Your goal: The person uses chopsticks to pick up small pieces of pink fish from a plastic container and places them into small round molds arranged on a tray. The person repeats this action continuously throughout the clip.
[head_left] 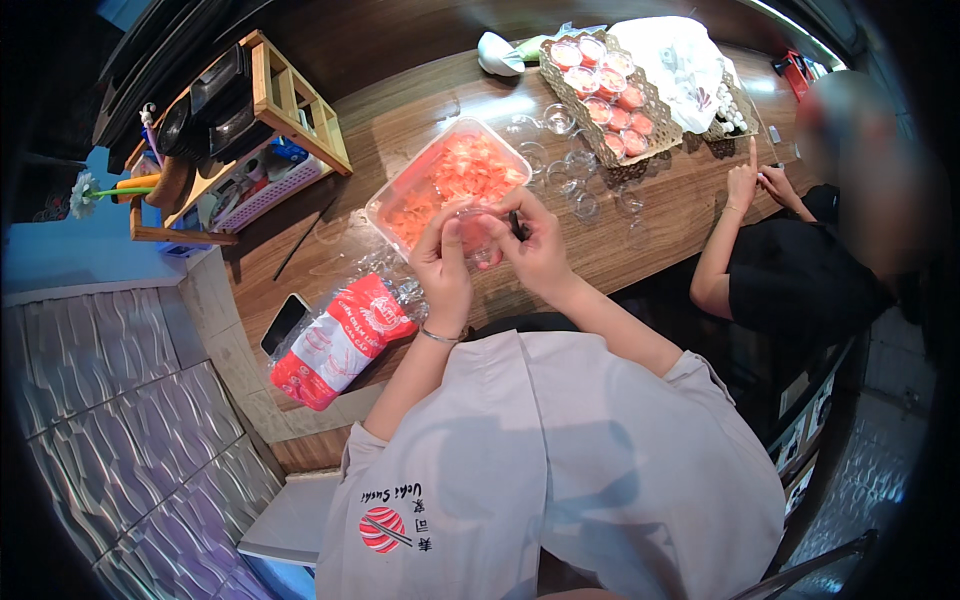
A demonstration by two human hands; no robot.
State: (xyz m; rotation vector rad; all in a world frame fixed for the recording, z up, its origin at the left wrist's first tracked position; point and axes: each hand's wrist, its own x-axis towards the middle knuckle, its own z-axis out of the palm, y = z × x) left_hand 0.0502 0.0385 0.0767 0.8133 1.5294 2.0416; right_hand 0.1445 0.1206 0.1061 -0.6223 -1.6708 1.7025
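Observation:
Both my hands close around a small clear plastic cup with pinkish contents, held over the near edge of a tub. My left hand grips its left side, thumb on top. On the other side, my right hand presses the cup with its thumb; a dark object, of a kind I cannot make out, shows between its fingers. The translucent rectangular tub holds shredded orange-pink food. Beyond it, several empty clear cups or lids lie scattered on the wooden table.
A gold woven tray carries several filled cups; a white plastic bag lies beside it. A red-and-white package and a phone rest at left near a wooden rack. A co-worker's hands are at right.

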